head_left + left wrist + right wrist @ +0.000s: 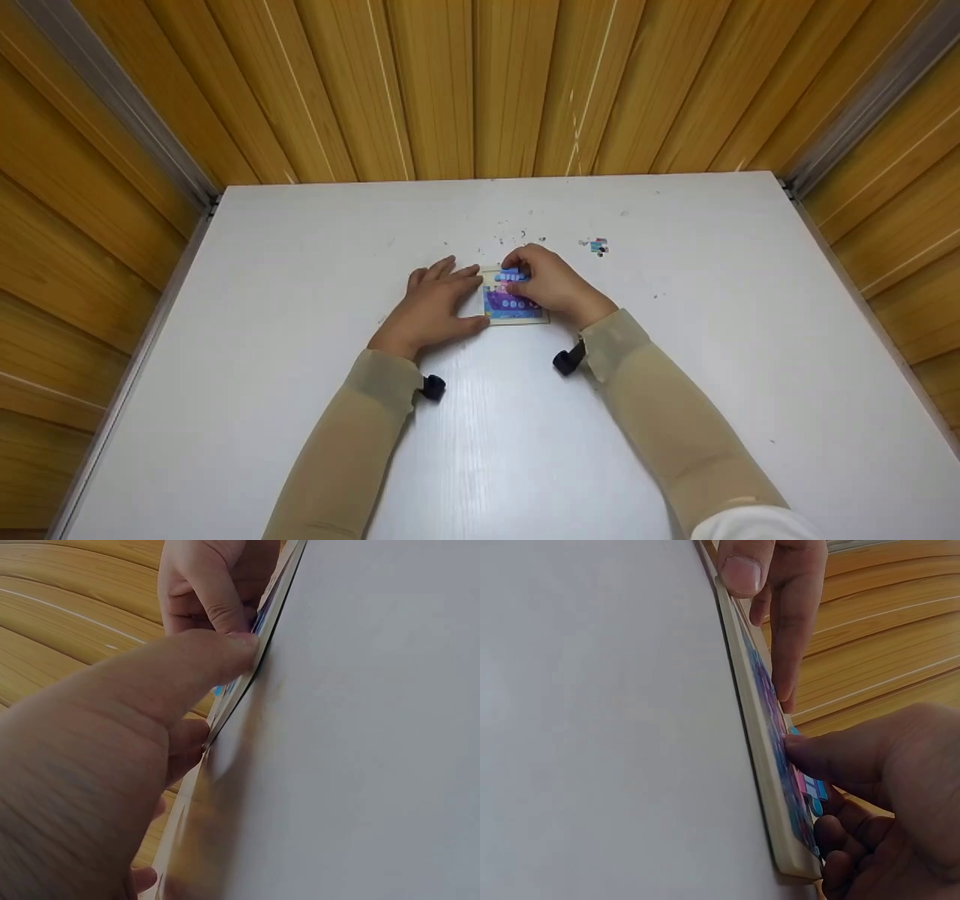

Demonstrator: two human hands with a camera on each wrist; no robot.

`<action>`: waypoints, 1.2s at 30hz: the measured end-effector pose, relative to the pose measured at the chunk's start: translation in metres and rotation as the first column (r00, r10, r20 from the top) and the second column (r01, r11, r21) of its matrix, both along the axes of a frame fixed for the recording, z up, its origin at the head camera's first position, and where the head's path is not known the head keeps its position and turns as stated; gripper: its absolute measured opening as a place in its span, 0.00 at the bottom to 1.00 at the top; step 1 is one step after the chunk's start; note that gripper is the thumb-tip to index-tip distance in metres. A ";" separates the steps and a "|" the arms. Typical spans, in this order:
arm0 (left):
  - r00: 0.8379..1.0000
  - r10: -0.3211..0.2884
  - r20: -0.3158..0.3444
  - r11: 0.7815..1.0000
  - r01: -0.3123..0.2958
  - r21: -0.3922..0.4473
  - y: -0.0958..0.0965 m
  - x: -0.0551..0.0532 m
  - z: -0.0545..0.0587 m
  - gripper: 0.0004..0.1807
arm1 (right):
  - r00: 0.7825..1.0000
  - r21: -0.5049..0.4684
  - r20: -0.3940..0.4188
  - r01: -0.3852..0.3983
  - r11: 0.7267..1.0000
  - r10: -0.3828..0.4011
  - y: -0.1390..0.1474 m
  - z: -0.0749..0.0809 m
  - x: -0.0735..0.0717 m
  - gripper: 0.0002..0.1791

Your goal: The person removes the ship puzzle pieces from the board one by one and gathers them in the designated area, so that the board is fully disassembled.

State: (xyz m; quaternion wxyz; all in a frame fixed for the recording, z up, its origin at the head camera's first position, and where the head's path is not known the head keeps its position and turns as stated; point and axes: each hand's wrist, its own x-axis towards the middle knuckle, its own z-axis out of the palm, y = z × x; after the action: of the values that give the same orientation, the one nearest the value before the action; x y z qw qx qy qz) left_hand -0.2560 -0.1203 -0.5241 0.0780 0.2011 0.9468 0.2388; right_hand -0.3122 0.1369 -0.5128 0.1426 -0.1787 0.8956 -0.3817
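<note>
A small jigsaw puzzle in a pale wooden tray [517, 322] lies on the white table, with a purple and blue picture on it. My left hand [439, 307] rests at the tray's left side; its thumb touches the near left corner and a straight finger the far left one. In the right wrist view my right hand [877, 772] pinches a blue and pink puzzle piece [815, 787], which stands tilted above the picture. The fingers partly cover that piece, and I cannot tell whether its edge touches the others.
Another colourful puzzle piece [599, 246] lies on the white table [480, 420] to the far right of the tray. Small dark specks are scattered beyond the tray. Yellow wood-look panels [472, 90] stand behind the table and on both sides.
</note>
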 end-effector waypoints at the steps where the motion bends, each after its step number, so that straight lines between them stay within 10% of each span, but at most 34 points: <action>1: 1.000 0.000 0.002 1.000 0.000 -0.003 0.000 0.000 0.001 0.45 | 1.000 -0.007 0.001 0.000 1.000 0.000 0.000 -0.001 0.000 0.20; 16: 1.000 0.013 -0.004 1.000 -0.013 0.012 0.005 -0.004 0.004 0.44 | 1.000 -0.011 0.027 -0.005 1.000 0.005 0.004 0.000 -0.003 0.21; 36: 1.000 -0.009 0.000 0.998 0.009 0.069 0.005 -0.006 0.004 0.45 | 0.979 -0.157 0.086 0.195 0.968 -0.183 0.032 0.010 -0.021 0.20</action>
State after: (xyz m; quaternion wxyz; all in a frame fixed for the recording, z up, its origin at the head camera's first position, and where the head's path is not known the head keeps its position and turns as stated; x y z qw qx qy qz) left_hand -0.2623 -0.1155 -0.5201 0.0722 0.2081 0.9370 0.2710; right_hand -0.3335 0.1687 -0.5031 0.1217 -0.0900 0.8683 -0.4723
